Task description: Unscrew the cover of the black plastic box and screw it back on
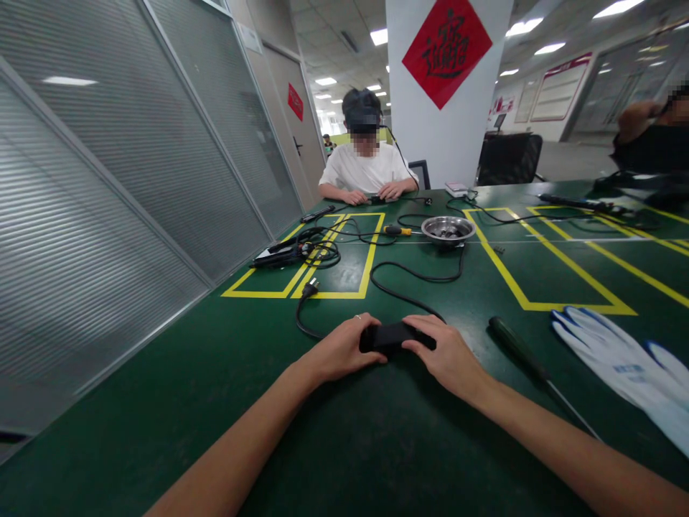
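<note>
Between my two hands is a black power adapter (395,336), a plain dark block held low over the green table. My left hand (349,346) grips its left end, with the thumb on the near side and fingers on the far side. Around the right end close the fingers of my right hand (442,352). A black cord with a plug (311,288) runs out behind my left hand. Another black cable (414,278) leads from behind my right hand toward the metal bowl. Where the cords join the adapter is hidden by my hands.
To the right lie a dark-handled screwdriver (519,350) and white gloves (619,362). Farther back are a metal bowl (448,230) of small parts, a yellow-handled screwdriver (397,230) and coiled cables (323,251). Across the green table (177,402), a person (369,161) handles a dark object.
</note>
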Motion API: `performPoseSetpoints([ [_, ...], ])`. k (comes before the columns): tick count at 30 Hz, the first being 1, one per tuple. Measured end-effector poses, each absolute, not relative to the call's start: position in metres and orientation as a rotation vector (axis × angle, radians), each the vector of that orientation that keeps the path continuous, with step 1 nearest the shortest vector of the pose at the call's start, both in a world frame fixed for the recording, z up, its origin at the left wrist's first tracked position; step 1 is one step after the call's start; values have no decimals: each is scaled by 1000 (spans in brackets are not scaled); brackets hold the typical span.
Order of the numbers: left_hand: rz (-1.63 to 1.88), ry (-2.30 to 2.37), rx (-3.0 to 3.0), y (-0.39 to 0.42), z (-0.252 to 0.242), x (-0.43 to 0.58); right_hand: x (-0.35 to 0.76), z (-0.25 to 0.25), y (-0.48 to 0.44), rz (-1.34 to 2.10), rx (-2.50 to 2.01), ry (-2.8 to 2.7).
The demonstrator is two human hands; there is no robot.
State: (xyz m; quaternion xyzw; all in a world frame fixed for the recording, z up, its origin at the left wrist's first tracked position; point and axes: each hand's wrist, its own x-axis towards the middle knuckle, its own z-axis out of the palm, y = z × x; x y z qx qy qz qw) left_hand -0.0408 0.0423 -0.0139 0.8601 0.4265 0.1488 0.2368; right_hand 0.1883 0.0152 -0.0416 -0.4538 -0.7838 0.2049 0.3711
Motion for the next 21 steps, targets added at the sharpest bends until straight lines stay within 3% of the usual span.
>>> performPoseSetpoints([
  [21,412,1160,2333,43,-14,-41,181,-37,9,463,-1105,-2039],
])
